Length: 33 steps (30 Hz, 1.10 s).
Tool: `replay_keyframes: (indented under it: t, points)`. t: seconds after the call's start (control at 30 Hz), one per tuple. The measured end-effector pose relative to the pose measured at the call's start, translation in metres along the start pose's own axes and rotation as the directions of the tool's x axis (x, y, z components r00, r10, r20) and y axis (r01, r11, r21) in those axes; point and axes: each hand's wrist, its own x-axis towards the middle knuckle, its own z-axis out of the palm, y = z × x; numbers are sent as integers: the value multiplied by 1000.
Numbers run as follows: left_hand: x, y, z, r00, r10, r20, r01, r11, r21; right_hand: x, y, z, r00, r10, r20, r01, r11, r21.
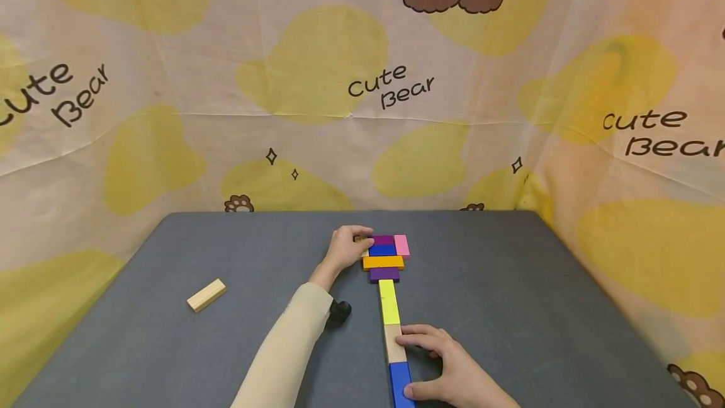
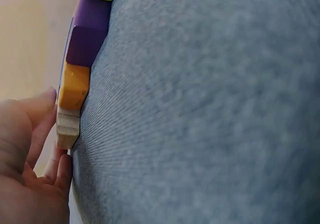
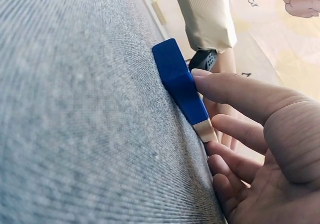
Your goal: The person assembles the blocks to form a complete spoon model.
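Coloured wooden blocks lie flat, forming a long row with a wider cluster at its far end. My left hand (image 1: 343, 247) is at the cluster's left side, holding a plain wooden block (image 2: 68, 126) between thumb and fingers; in the head view the hand mostly covers it. Beside it lie a purple block (image 1: 382, 240), a blue block (image 1: 382, 250) and a pink block (image 1: 401, 245). My right hand (image 1: 453, 367) touches the row's right side, thumb on the near blue block (image 1: 399, 383), fingers at another plain block (image 1: 394, 344).
An orange block (image 1: 383, 262), a dark purple block (image 1: 384, 275) and a yellow block (image 1: 389, 302) link the cluster to the near row. A loose plain block (image 1: 206, 295) lies at the left on the grey table (image 1: 255, 238). A printed cloth (image 1: 317, 68) hangs behind.
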Motion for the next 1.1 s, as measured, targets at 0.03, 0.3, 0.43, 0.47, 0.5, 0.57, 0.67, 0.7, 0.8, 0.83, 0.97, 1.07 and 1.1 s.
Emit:
replay_keyframes:
  t: [0.03,0.3,0.43,0.47,0.5,0.57,0.67,0.7,0.8,0.83,0.97,1.07,1.1]
  points:
    - [0,1,1,1000,-5,3,5,1000,1,0,0,0,1000,1,0,-1,1000,2]
    - [2,2,3,1000,-9,9,8,1000,20,0,-2,0,1000,7,0,-7,1000,10]
    - [2,1,3,1000,-13,20,13,1000,25,0,-1,1,1000,8,1,-8,1000,4]
    - [2,1,3,1000,-15,22,14,1000,26,0,-1,1,1000,8,2,-8,1000,3]
    - [2,1,3,1000,-14,24,13,1000,28,0,-1,2,1000,8,2,-8,1000,3]
    - [2,1,3,999,-23,25,22,999,27,1,-2,2,1000,9,3,-9,1000,5]
    - [2,1,3,999,-33,23,32,999,32,0,-2,2,1000,8,3,-8,1000,9]
    - [2,1,3,999,-35,22,34,999,31,0,-2,2,1000,10,3,-10,1000,10]
    - [1,2,3,1000,-20,20,19,999,27,0,-2,2,1000,16,0,-16,1000,14]
    - [1,2,3,1000,-7,17,7,1000,24,0,-2,1,1000,20,-2,-20,1000,14]
    - [-1,2,-1,1000,21,5,-21,1000,17,-1,-2,1,1000,27,-10,-27,999,18]
    - [-4,4,-8,1000,28,-2,-28,1000,9,-2,-2,1,1000,13,-15,-13,1000,12]
    - [-5,5,-11,999,33,-5,-33,999,7,-2,-2,0,1000,8,-18,-8,1000,9]
